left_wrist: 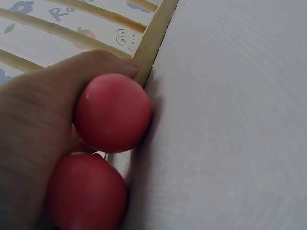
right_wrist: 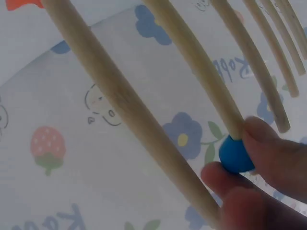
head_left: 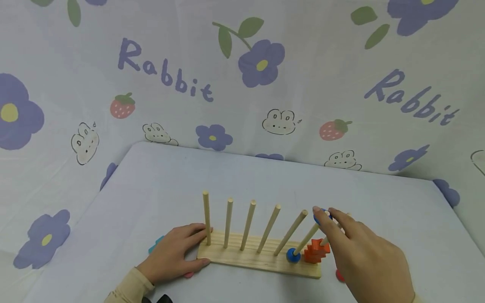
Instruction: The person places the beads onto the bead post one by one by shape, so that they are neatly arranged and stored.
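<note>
A wooden peg board (head_left: 261, 252) carries a row of upright pegs. My left hand (head_left: 176, 252) grips its left end, the thumb at the front edge and the fingers behind. At the top of the second peg from the right, my right hand (head_left: 373, 256) pinches a blue bead (right_wrist: 235, 154) between thumb and fingers, and the peg's tip goes into it. Another blue bead (head_left: 293, 255) sits at the foot of that peg. Orange star-shaped pieces (head_left: 316, 251) are stacked on the rightmost peg, which the right hand partly hides.
Two red balls (left_wrist: 113, 113) lie beside the left thumb on the white table (head_left: 113, 261). Behind the left hand a teal piece (head_left: 156, 244) pokes out. A red piece (head_left: 339, 275) is partly covered by the right hand. A printed cloth (head_left: 182, 122) hangs behind the table.
</note>
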`<act>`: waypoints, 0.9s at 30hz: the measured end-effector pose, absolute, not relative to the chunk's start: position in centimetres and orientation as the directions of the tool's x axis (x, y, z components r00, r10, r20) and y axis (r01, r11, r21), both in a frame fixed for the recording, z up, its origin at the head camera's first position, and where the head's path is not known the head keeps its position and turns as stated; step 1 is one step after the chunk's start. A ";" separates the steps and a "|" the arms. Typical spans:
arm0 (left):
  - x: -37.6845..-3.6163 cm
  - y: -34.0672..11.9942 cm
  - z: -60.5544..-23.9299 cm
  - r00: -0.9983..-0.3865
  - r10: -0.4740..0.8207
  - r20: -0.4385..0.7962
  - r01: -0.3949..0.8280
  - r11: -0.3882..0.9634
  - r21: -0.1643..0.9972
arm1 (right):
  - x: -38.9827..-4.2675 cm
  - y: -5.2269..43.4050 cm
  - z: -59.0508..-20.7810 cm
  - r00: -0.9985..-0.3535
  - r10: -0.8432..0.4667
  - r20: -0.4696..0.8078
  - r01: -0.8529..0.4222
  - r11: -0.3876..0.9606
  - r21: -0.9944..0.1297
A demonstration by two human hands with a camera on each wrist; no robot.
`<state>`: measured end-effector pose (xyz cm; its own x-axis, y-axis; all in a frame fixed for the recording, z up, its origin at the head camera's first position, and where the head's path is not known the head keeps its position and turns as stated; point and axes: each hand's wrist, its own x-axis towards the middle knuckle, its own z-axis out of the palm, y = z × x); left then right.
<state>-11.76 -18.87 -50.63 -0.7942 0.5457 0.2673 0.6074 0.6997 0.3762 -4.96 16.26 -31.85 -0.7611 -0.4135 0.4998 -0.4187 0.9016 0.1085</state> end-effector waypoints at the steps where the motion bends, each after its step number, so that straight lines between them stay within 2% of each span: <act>1: -11.8 -18.9 -50.7 -0.795 0.546 0.265 0.606 0.700 0.377 | -4.9 16.2 -32.2 -0.747 -0.418 0.518 -0.422 0.899 0.117; 3: -11.8 -18.9 -50.8 -0.794 0.547 0.264 0.607 0.701 0.375 | -4.9 16.2 -33.0 -0.713 -0.426 0.557 -0.432 0.892 0.130; 8: -11.8 -19.0 -50.8 -0.796 0.547 0.259 0.605 0.703 0.374 | -5.1 15.7 -36.1 -0.700 -0.406 0.587 -0.425 0.898 0.114; 16: -11.8 -18.9 -50.8 -0.800 0.543 0.255 0.599 0.707 0.375 | -5.6 15.2 -40.4 -0.713 -0.371 0.595 -0.413 0.908 0.071; 24: -11.7 -18.9 -50.5 -0.796 0.549 0.255 0.605 0.698 0.383 | -6.2 14.9 -43.6 -0.655 -0.364 0.662 -0.415 0.906 0.088; 27: -11.7 -18.9 -50.4 -0.795 0.551 0.253 0.605 0.702 0.374 | -6.2 14.7 -44.5 -0.657 -0.353 0.666 -0.394 0.914 0.096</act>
